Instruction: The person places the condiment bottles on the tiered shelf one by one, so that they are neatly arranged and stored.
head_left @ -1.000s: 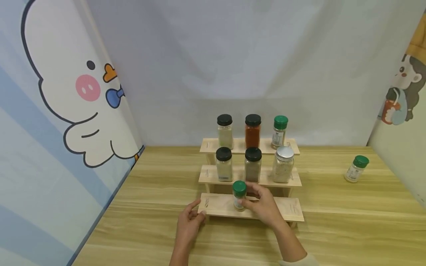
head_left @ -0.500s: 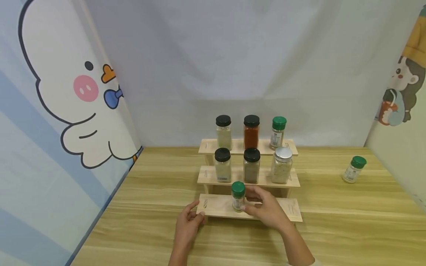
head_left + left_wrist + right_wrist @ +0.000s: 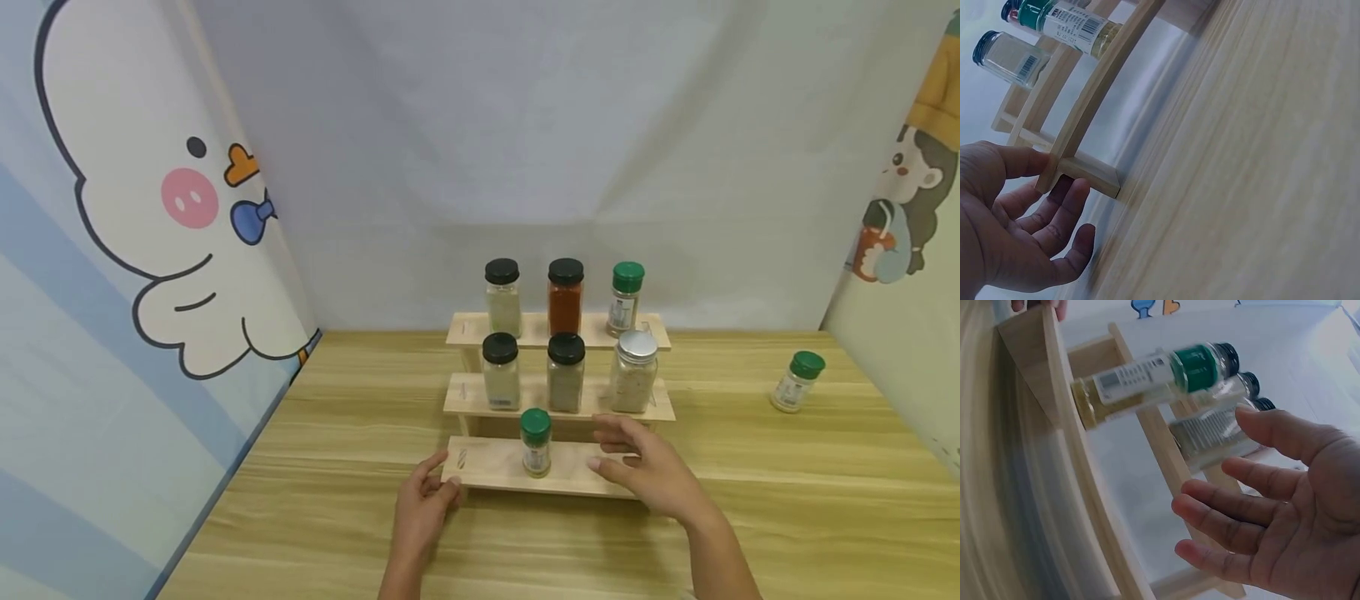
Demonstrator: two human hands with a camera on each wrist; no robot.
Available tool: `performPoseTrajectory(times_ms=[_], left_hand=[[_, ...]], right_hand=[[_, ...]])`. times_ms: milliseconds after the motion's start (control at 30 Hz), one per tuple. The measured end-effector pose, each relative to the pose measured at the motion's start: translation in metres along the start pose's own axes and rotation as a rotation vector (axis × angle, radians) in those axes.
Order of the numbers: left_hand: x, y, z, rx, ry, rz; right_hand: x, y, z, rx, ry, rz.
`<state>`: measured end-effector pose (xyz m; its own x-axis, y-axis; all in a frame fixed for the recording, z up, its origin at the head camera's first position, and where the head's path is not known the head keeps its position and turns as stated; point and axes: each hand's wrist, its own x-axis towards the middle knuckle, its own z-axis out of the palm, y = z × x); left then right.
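Observation:
A green-capped spice jar stands upright on the lowest step of the three-tier wooden rack. To its right is my right hand, apart from the jar, with fingers spread and nothing between them; the right wrist view shows its palm and loosely extended fingers. At the step's left end my left hand pinches the board, its fingertips on either side of the wood in the left wrist view. Two black-capped jars and a silver-capped jar fill the middle step.
On the top step stand a pale black-capped jar, a red-filled jar and a green-capped jar. Another green-capped jar stands on the wooden table at the right. A pale curtain hangs behind the rack.
My right hand has let go of the green-capped jar and moved right, away from it. The jar stays on the lowest step. My left hand keeps its place at the board's end.

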<state>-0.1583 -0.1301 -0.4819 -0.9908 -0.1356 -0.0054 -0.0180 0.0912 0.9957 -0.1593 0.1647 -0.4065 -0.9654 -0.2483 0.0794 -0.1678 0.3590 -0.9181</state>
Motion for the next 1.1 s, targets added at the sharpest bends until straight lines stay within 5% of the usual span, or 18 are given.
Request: performPoseTrajectory(times_ms=[567,1100], left_hand=[[0.000,0.002,0.000,0.010,-0.003,-0.009],[0.002,0.000,0.000,0.013,-0.001,-0.006]], right_hand=[[-0.019,0.013,-0.046,0.011,0.071,-0.017],[-0.029,0.045,-0.090,-0.186,0.380,0.052]])
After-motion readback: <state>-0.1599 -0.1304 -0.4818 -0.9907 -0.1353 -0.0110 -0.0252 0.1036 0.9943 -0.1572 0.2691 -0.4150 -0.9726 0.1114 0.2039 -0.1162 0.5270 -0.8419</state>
